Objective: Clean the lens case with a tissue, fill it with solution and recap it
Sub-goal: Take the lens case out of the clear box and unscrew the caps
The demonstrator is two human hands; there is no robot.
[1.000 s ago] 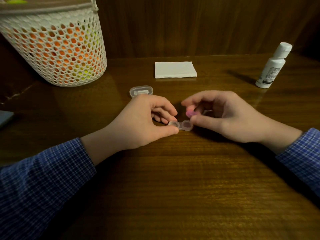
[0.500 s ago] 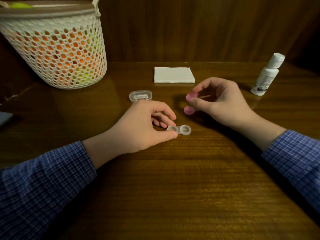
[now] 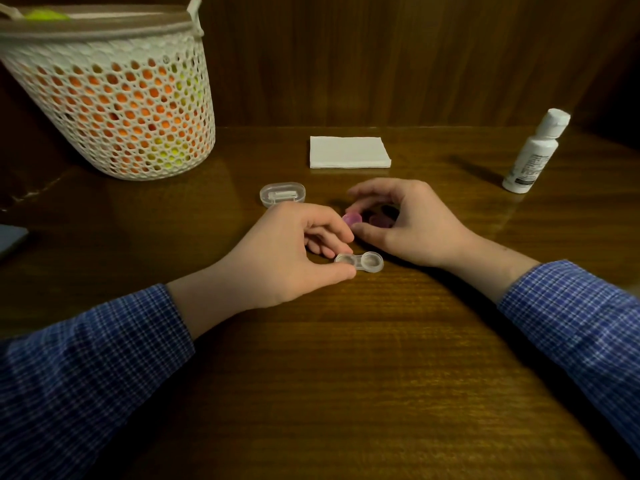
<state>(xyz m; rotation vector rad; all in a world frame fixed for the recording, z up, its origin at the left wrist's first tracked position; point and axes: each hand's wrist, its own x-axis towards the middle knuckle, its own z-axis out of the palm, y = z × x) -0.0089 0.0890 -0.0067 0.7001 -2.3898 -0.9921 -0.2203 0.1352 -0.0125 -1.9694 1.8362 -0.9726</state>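
right hand (image 3: 412,223) back beside caps, lens case (image 3: 360,262) at left hand (image 3: 294,254)

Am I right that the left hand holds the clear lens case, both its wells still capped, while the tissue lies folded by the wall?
Not quite: in the head view both wells of the lens case are uncapped. A pink cap sits at the right hand. The left hand does hold the case, and the tissue lies folded by the wall.

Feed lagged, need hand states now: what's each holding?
Left hand: pinches the lens case on the table.
Right hand: holds a pink cap.
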